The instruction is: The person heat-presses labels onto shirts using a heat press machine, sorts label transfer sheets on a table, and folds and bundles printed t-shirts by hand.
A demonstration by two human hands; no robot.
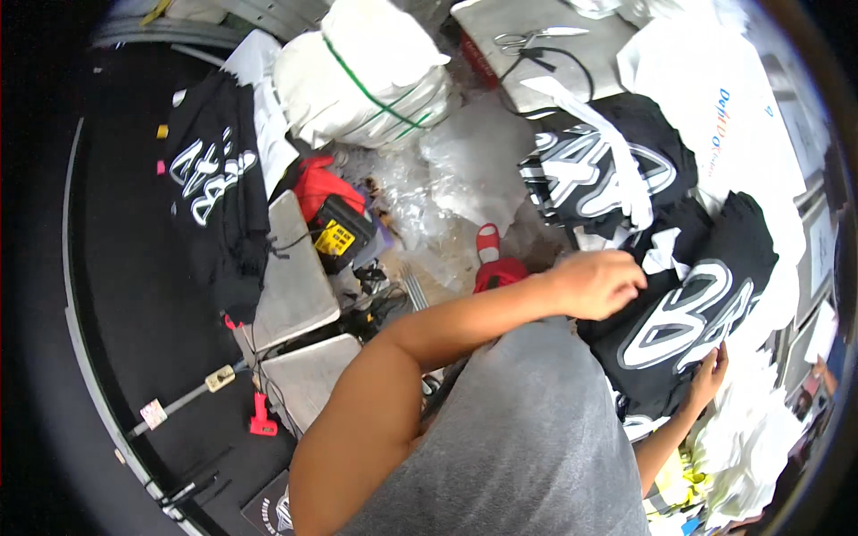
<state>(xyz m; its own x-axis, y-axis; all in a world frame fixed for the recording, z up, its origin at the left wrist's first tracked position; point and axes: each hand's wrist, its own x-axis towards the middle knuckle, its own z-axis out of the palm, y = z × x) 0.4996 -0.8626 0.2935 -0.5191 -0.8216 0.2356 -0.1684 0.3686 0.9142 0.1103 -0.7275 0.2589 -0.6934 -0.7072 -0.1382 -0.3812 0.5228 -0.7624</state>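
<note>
My left hand (603,284), fingers curled, hovers over a pile of black printed garments beside a scrap of white paper (663,252); I cannot make out anything inside it. My right hand (708,380) grips the lower edge of the front black garment (679,322), which bears large white-outlined lettering. Behind it another folded black garment (608,170) with similar print has a white strip lying across it. White sheets and fabric (715,116) lie beneath and to the right.
A wrapped white bundle (357,71), scissors (536,40) on a grey platform, a toolbox (340,237), red heat gun (262,415) and cables surround me. A black garment (214,179) hangs over the dark left surface. Plastic litters the floor. Another person's hand (824,375) shows at far right.
</note>
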